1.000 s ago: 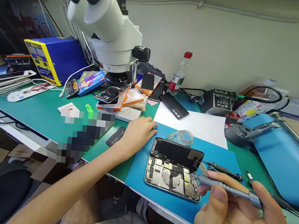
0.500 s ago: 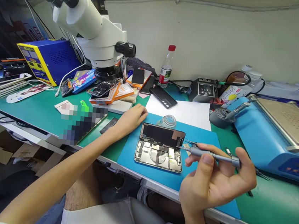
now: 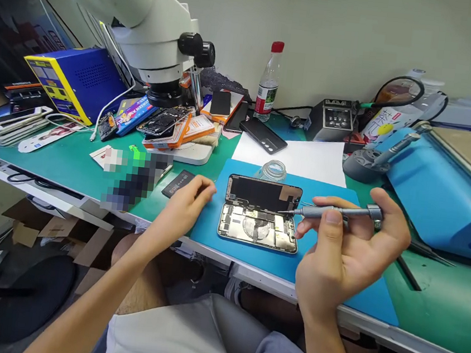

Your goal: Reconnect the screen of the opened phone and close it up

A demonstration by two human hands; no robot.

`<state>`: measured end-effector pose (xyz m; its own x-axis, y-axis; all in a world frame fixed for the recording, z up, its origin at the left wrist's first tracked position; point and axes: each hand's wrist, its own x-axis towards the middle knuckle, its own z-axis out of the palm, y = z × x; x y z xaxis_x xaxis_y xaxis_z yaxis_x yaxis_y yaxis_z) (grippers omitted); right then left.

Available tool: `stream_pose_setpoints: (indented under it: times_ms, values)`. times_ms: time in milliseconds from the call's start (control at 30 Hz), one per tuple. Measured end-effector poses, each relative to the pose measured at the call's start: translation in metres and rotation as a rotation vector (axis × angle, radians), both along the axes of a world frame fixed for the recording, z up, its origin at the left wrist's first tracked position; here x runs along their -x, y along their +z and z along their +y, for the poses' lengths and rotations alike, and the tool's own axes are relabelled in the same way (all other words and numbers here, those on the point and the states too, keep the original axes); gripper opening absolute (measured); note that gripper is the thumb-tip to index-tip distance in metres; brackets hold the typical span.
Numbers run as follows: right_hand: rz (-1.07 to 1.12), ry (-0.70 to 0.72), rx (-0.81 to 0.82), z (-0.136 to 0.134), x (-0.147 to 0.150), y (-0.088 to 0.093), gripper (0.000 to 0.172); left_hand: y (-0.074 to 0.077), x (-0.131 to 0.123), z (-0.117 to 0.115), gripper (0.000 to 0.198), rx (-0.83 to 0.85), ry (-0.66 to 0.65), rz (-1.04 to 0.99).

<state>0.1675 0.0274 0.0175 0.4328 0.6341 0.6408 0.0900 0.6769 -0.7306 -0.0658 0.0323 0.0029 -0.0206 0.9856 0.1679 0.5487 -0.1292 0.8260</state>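
My right hand [image 3: 348,250] grips a slim grey screwdriver [image 3: 320,210], its tip at the right end of an opened phone [image 3: 257,230]. The phone's screen [image 3: 259,194] stands tilted up along the far edge, baring the metal parts inside. Thin dark prongs show beside my right fingers; whose tool they belong to is unclear. My left hand [image 3: 188,202] hovers left of the phone, fingers curled together; anything in them is hidden. Beyond it lies a flat black battery [image 3: 177,184]. A small glass jar [image 3: 273,171] stands behind the screen.
The phone rests on a blue mat [image 3: 209,224]. A microscope [image 3: 157,39] and stacked boxes occupy the back left. Behind are a black phone [image 3: 262,136], white paper [image 3: 304,158] and a bottle [image 3: 267,87]. At right are a blue machine [image 3: 436,192] and dark tweezers [image 3: 432,252].
My left hand has drawn back toward me and left, away from the jar. The screwdriver tip has moved slightly onto the phone's right hinge area. The camera view has shifted.
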Motion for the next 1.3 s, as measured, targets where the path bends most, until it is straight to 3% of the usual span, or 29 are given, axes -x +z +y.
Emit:
stream_pose_setpoints:
  times_ms: [200,600,733,933,1100,1300]
  values:
    - [-0.225,0.092,-0.030,0.002,0.003,-0.011,0.053,-0.005,0.002,-0.028,0.011,-0.090,-0.054,0.179]
    - [-0.454,0.247,0.062,0.003,0.017,-0.012,0.053,-0.010,0.007,-0.029,0.013,-0.149,-0.014,0.179]
    - [-0.479,0.259,0.116,0.000,0.027,-0.008,0.053,-0.011,0.011,-0.027,0.011,-0.143,-0.037,0.116]
    - [-0.459,0.323,0.195,-0.007,0.043,-0.005,0.046,-0.012,0.018,-0.024,0.014,-0.109,0.030,-0.154]
    - [-0.500,0.462,0.293,-0.009,0.054,-0.014,0.047,-0.013,0.017,-0.025,0.016,-0.127,0.046,-0.188]
    - [-0.450,0.448,0.297,-0.003,0.057,-0.012,0.045,-0.015,0.017,-0.027,0.015,-0.172,0.042,-0.223]
